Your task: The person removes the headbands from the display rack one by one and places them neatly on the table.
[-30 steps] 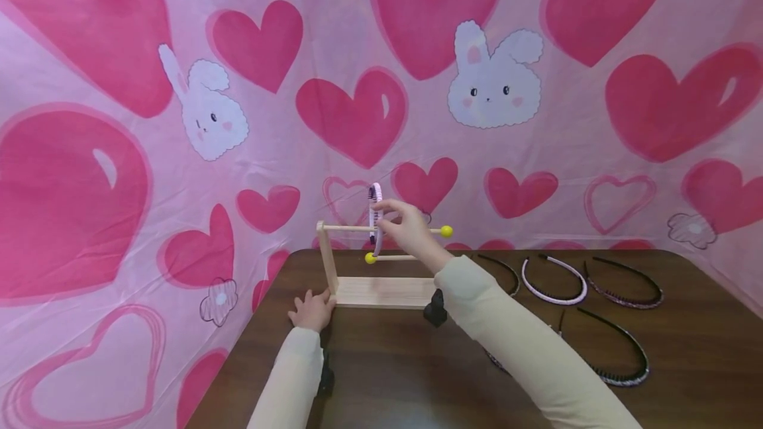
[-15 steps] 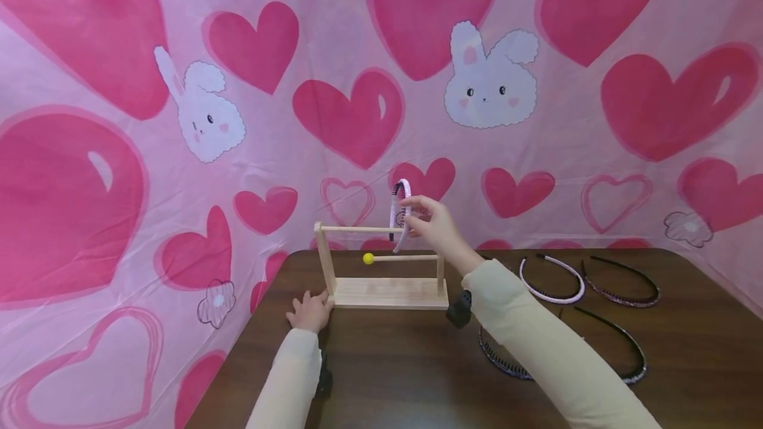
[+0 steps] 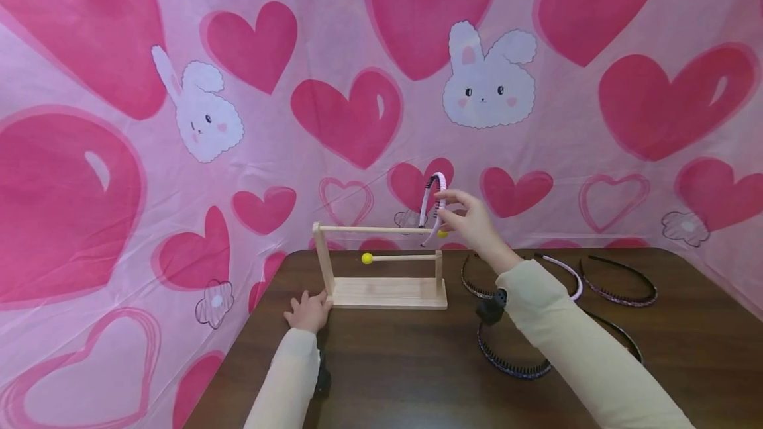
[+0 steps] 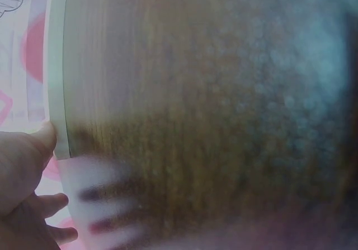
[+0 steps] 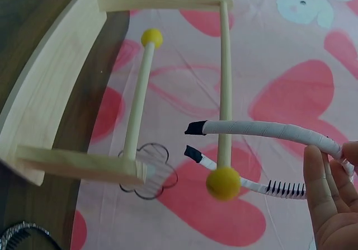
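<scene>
My right hand (image 3: pixel 477 227) pinches a pale pink headband (image 3: pixel 424 202) with comb teeth inside, upright by the right end of the wooden stand's upper rod (image 3: pixel 375 229). In the right wrist view, the headband's two arms (image 5: pixel 263 130) straddle that rod just behind its yellow ball (image 5: pixel 222 183), their dark tips pointing left. My left hand (image 3: pixel 308 313) lies on the table with fingers spread, its thumb at the left end of the stand's base (image 3: pixel 387 292). On the stand, the shorter lower rod carries another yellow ball (image 3: pixel 366 259) and holds no headband.
Several headbands lie on the brown table (image 3: pixel 387 369) at the right, among them a dark glittery one (image 3: pixel 514 371), a pale one (image 3: pixel 575 277) and a dark one (image 3: pixel 626 301). My right sleeve covers part of them. A pink heart-print cloth (image 3: pixel 352 32) hangs behind.
My right hand has moved right along the upper rod with the pink headband, from about its middle to its ball end. The left hand has stayed by the base.
</scene>
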Action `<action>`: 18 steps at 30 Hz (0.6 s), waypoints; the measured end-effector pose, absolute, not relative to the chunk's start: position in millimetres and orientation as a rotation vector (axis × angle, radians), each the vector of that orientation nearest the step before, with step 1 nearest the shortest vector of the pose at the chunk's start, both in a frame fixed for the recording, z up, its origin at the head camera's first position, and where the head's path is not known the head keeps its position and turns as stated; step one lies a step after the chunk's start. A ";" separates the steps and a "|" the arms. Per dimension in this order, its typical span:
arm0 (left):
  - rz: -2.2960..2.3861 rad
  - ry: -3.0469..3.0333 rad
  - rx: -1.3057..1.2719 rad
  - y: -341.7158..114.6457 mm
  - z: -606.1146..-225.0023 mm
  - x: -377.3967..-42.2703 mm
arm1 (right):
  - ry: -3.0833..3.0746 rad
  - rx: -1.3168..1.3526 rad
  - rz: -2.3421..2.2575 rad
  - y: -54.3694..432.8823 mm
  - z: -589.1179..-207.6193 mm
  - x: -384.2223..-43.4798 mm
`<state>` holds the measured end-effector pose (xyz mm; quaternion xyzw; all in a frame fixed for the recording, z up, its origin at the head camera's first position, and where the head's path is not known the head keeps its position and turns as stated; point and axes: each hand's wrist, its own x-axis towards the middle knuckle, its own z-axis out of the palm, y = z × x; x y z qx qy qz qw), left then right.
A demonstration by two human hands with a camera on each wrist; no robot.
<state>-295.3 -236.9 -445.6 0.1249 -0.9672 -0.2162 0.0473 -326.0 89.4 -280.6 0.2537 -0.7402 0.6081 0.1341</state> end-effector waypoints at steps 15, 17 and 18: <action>-0.655 -2.944 0.379 -236.0 -445.6 -295.4 | -2.114 0.685 1.731 136.7 -278.0 -317.0; -0.657 -2.944 0.378 -235.9 -445.1 -294.8 | -2.113 0.684 1.732 143.7 -278.7 -315.4; -0.656 -2.944 0.378 -235.9 -444.8 -294.5 | -2.111 0.683 1.732 147.3 -279.4 -315.0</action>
